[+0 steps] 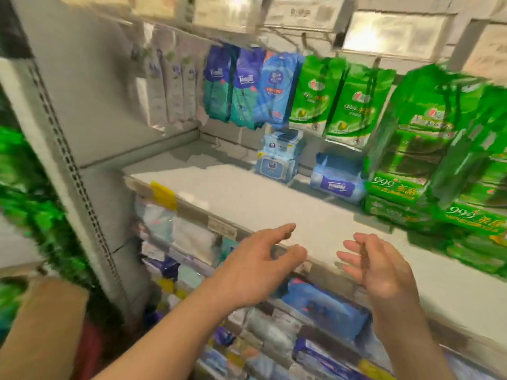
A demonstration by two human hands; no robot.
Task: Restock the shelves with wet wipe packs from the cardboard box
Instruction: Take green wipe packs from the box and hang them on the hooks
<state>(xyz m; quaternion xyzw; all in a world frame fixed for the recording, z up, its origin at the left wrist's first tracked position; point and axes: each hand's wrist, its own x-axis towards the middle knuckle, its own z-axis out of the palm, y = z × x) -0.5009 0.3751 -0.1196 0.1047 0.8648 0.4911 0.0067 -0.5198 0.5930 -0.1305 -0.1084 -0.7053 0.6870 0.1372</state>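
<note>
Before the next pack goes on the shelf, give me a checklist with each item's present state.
1. Left hand free: ok, fingers relaxed, holding nothing.
2. Right hand free: ok, holding nothing.
3. Bare space on the shelf: ok, left part has room.
4. Green packs stacked steadily: cannot tell, picture blurred.
5. Cardboard box near: ok, at lower left.
6. Packs left in box: cannot tell, inside hidden.

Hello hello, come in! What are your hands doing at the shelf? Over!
Left hand open, right hand open, both empty. Shelf bare ahead; green packs stacked on its right side. Cardboard box lower left. Nothing blocking.
</note>
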